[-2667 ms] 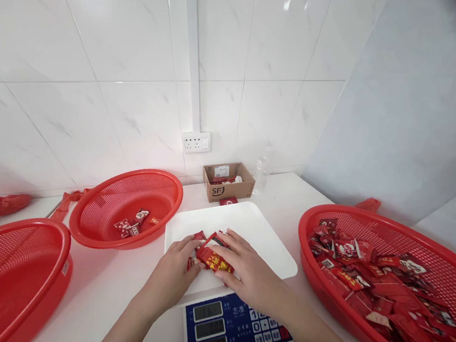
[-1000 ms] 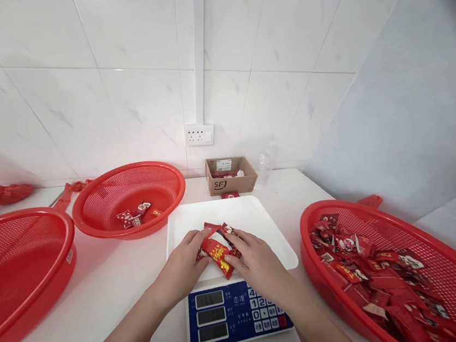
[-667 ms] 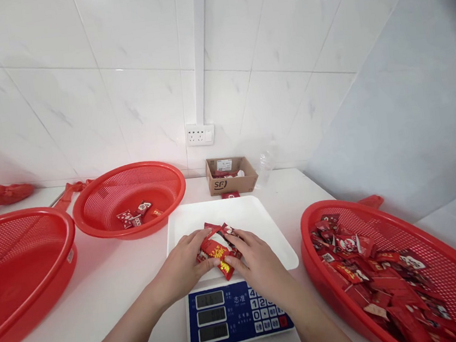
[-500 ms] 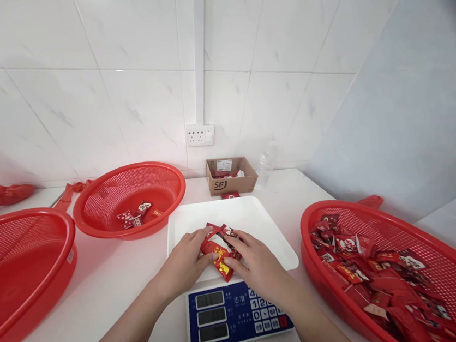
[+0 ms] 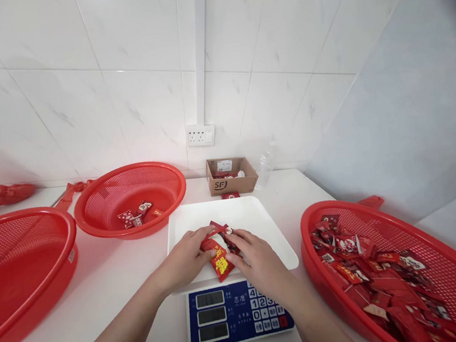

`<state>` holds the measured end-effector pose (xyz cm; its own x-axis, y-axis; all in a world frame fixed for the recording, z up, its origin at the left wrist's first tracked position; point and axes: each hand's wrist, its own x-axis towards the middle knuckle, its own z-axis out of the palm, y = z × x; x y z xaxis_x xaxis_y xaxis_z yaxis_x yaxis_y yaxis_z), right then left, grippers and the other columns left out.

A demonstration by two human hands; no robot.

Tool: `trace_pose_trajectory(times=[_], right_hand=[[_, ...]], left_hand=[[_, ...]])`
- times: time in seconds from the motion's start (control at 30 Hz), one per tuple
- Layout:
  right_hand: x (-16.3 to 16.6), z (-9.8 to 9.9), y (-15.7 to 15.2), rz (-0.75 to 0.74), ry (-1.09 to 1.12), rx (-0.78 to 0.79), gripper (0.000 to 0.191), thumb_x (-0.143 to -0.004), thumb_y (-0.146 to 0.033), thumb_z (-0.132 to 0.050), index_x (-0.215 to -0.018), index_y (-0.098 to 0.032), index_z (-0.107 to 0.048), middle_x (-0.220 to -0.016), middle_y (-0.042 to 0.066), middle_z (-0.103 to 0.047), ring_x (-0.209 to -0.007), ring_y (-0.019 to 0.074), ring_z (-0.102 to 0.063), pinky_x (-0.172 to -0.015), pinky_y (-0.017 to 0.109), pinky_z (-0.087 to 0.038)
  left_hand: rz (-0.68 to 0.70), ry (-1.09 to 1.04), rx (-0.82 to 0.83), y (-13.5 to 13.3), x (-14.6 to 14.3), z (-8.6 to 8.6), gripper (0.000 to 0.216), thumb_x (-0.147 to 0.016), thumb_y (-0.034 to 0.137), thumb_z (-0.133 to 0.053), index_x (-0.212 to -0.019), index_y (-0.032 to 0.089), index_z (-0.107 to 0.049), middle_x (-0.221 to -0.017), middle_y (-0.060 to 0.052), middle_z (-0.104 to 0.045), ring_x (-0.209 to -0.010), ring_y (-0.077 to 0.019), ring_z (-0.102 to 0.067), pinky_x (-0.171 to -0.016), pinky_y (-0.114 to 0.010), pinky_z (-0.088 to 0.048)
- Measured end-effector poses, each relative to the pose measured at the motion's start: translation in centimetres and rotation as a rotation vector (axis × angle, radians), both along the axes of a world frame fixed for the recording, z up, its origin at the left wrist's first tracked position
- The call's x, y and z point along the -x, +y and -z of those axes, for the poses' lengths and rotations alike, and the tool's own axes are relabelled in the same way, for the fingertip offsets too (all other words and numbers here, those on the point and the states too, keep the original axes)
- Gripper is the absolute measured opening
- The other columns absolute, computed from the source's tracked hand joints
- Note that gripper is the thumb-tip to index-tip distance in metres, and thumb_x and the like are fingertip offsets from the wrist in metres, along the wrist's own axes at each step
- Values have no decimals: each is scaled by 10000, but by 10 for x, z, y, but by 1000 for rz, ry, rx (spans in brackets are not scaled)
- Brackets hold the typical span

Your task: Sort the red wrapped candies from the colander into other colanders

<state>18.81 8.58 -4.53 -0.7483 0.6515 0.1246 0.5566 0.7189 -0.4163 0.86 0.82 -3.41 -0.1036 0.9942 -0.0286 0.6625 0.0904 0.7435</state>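
Several small red snack packets (image 5: 221,265) with yellow and white print are gathered between my two hands, over the white pan of a digital scale (image 5: 263,227). My left hand (image 5: 190,256) is closed on their left side, thumb at the front. From the right, my right hand (image 5: 254,253) closes on the same bunch, its fingers hiding part of the darker packets behind. The scale's blue panel (image 5: 242,338) with displays and keys lies below my wrists; my right forearm covers part of the keys.
At right, a red basket (image 5: 318,259) holds many packets. A red basket (image 5: 95,230) with several packets stands at back left, another red basket (image 5: 59,278) at far left. A small cardboard box (image 5: 233,185) and a clear plastic bottle (image 5: 266,166) stand by the wall.
The front red packet has turned slightly between my fingers, showing its yellow print at a different angle. Both hands stay in nearly the same place.
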Motion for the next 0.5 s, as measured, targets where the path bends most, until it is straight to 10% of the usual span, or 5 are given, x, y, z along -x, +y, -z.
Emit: trace_pose_trajectory(times=[0.5], right_hand=[[30,7,38,-24,14,-33,369,-906,-95,-439,-1179,-193,-666,-1171,101,-646,-1094,235,-573,-939,366,-455]], left_hand=[[-123,48,61,-24,7,2,552,-821,285,-555,-1361,249,-447,-1174,-107,-642,-1046,-271,-621,-880,-392,-476]])
